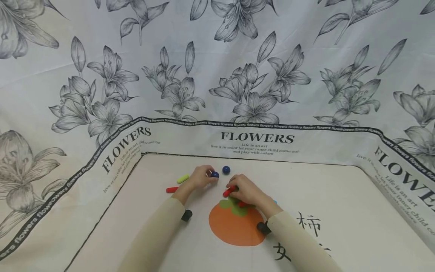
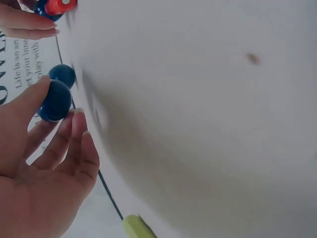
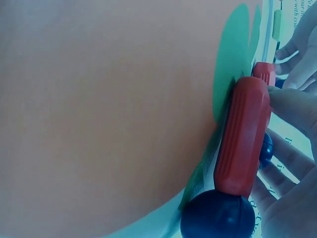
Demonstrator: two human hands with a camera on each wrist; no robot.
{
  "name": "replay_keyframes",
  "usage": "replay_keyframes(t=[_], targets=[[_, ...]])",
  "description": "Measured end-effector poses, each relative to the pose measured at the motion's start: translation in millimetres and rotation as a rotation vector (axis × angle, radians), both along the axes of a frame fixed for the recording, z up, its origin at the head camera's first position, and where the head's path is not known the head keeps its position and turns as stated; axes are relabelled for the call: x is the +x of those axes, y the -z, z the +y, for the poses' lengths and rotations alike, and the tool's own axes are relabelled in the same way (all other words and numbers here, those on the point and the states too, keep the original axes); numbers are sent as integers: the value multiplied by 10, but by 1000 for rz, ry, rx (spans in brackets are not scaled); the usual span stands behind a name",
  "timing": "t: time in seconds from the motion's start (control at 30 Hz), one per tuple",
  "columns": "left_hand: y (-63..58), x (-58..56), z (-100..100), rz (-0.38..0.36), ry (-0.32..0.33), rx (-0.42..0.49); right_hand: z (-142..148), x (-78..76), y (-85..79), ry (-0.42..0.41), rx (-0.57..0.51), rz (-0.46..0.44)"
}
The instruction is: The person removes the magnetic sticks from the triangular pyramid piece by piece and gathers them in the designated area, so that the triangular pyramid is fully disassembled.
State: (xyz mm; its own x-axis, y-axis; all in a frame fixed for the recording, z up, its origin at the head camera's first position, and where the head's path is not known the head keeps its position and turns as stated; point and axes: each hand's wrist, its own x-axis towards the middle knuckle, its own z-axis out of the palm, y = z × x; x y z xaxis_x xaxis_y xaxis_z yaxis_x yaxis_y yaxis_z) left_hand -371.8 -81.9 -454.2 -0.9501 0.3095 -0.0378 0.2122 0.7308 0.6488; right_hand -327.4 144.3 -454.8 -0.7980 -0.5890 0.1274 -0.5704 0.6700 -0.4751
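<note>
My left hand pinches a dark blue ball between thumb and fingers, close over the table. A second blue ball lies just beyond it and shows behind the held one in the left wrist view. To the right, my right hand grips a red stick with ridged sides; a blue ball shows at the fingers there. Beneath that hand, another red stick with a dark blue ball at its end lies over the printed green leaves, partly hidden in the head view.
Left of my left hand lie a yellow-green stick and a red stick. The white tabletop cover bears a printed orange persimmon and black characters. A flower-printed curtain stands round the back and sides.
</note>
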Motion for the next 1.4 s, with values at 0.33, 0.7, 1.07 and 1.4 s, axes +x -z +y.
replay_keyframes(t=[0.33,0.7,1.07,1.4], targets=[[109,-207,73,2,-121,26,17,58,-13,157,5,-60],[161,-275,110,-31,-168,0,62,36,-2,228,-14,-71],[137,-168,79,-11,-143,-35,108,16,-19,293,11,-85],[46,-60,-122,50,-85,-120,110,-19,-26,306,13,-95]])
